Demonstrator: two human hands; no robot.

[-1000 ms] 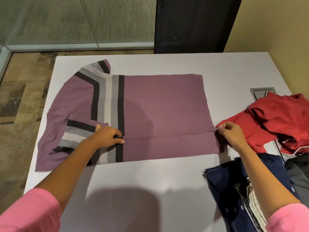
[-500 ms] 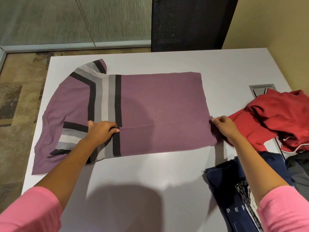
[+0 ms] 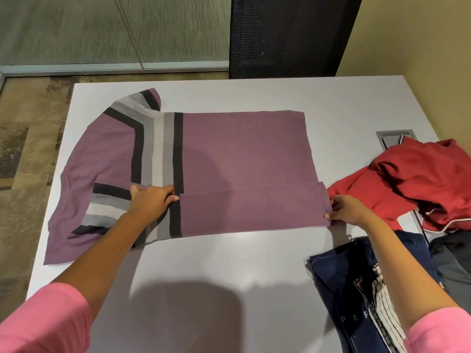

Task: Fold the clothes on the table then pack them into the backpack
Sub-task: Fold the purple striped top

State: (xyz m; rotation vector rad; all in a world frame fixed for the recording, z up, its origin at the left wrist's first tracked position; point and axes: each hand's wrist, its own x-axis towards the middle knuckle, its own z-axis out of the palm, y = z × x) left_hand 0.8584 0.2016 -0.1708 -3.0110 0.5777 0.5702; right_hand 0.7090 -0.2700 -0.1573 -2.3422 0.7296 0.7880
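Since half a second ago our right hand (image 3: 346,210) has slid down the sweater's (image 3: 244,154) hem edge toward its near corner, and the near strip of the sweater now lies doubled over, its fold edge running across the body from our left hand (image 3: 153,201) to the hem.

We see the sweater, mauve with black, grey and white stripes, spread flat on the table (image 3: 229,263), chest toward the left and hem toward the right. Our left hand lies on the sweater where the stripes meet the fold edge, thumb and fingers curled onto the cloth; whether they pinch it or only press it down we cannot tell. Our right hand pinches the sweater's hem at the near right corner, fingertips closed on the doubled edge. One striped sleeve lies folded in just left of our left hand.

Right of the sweater, touching its hem, a red garment (image 3: 418,179) lies in a loose heap, partly covering a grey hatch (image 3: 390,138) set into the table. Nearer than the sweater's right corner a navy garment (image 3: 336,281) with white lettering lies on the table, a dark grey garment (image 3: 453,266) beside it. Beyond the sweater, off the table's far edge, stands a black mesh panel (image 3: 288,36). Pink sleeves (image 3: 46,324) cover both our upper arms.
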